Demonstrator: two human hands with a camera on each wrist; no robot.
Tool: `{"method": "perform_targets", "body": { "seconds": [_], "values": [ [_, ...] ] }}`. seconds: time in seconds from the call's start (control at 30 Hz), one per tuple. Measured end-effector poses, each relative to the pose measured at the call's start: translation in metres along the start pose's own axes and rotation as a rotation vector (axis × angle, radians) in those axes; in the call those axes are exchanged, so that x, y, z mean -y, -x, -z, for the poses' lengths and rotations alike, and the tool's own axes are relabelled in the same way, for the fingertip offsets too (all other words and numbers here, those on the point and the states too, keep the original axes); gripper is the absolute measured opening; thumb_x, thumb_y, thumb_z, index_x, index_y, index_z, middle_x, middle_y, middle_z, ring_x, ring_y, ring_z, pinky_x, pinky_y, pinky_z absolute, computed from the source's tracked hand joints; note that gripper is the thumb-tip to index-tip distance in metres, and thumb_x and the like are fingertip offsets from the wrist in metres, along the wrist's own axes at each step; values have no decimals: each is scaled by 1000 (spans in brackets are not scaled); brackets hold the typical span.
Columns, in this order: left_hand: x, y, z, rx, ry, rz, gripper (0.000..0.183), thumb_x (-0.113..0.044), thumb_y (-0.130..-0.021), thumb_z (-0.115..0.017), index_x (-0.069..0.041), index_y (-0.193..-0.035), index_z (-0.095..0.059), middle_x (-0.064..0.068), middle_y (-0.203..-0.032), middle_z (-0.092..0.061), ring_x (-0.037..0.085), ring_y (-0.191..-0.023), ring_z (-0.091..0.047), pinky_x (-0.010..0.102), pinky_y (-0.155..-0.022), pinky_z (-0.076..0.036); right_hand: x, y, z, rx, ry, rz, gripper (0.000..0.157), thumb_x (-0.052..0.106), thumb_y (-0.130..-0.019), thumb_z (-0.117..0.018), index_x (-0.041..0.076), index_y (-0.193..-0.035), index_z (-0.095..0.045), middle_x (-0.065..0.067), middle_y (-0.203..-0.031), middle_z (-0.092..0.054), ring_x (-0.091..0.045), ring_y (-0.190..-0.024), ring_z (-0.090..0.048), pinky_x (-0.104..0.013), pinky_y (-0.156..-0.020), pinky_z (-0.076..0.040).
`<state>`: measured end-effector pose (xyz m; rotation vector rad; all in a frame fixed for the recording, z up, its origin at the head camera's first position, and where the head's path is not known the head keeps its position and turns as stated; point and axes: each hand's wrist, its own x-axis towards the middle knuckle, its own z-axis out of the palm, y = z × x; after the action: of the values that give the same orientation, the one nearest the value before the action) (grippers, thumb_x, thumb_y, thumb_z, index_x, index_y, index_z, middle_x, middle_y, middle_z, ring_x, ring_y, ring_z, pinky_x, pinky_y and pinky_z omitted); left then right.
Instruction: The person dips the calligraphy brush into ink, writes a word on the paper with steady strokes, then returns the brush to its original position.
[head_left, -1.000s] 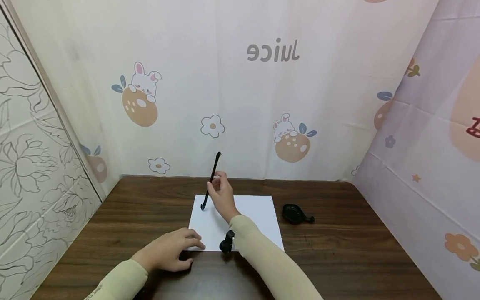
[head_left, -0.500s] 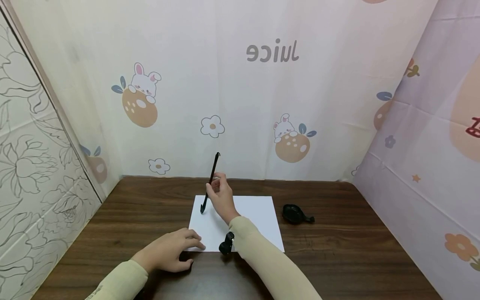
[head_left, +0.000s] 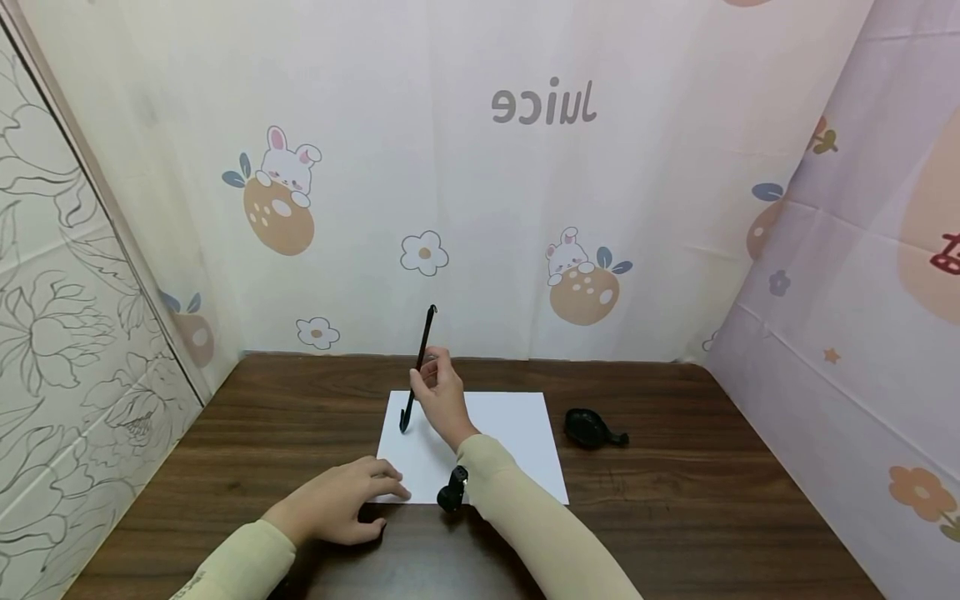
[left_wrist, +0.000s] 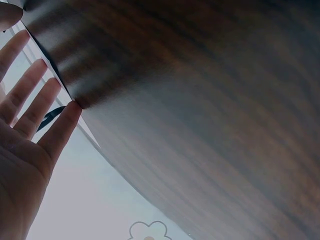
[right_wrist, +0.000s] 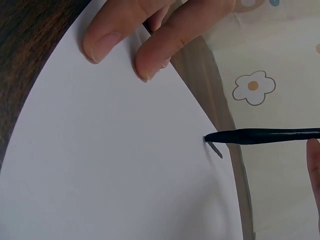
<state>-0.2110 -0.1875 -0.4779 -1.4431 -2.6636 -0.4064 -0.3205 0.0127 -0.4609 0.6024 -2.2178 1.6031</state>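
My right hand [head_left: 442, 400] pinches a black writing brush [head_left: 420, 357] with a small loop at its upper end. The brush stands tilted over the left part of a white sheet of paper [head_left: 510, 450]. In the right wrist view, the brush tip meets the paper at the end of a short dark stroke [right_wrist: 215, 150]. Across the near left corner of the sheet lies my left hand [head_left: 337, 500], its fingers relaxed and spread. The left wrist view shows those fingertips along the paper's edge.
To the right of the paper sits a small black dish [head_left: 587, 427] with a short handle. The dark wooden table [head_left: 675, 517] ends at a printed curtain [head_left: 480, 183] behind. A black wrist camera [head_left: 452, 490] hangs under the right sleeve.
The brush tip has moved a little toward the near edge of the paper, and a short dark stroke trails behind it. My left hand has stayed in place.
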Motion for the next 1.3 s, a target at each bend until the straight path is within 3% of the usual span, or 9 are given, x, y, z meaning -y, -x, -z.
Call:
{"method": "perform_targets", "body": {
  "seconds": [1.0,1.3],
  "values": [
    [0,0,0,6,13,8,36,-25,-85,-72,-23,-121,-70,-2,-123,-60,13,-109,-58,35,-87,-53,4,1,-3,34,-64,-18,32,9,-98,-62,12,-126,-47,-3,-89,-55,-13,-76,-61,-27,-61,-57],
    [2,0,-2,-9,0,-8,37,-25,-83,-72,-23,-120,-70,-1,-122,-60,13,-109,-58,34,-86,-53,7,-4,2,-10,-64,3,31,12,-99,-61,13,-126,-46,-4,-90,-57,-14,-75,-62,-27,-62,-57]
  ]
}}
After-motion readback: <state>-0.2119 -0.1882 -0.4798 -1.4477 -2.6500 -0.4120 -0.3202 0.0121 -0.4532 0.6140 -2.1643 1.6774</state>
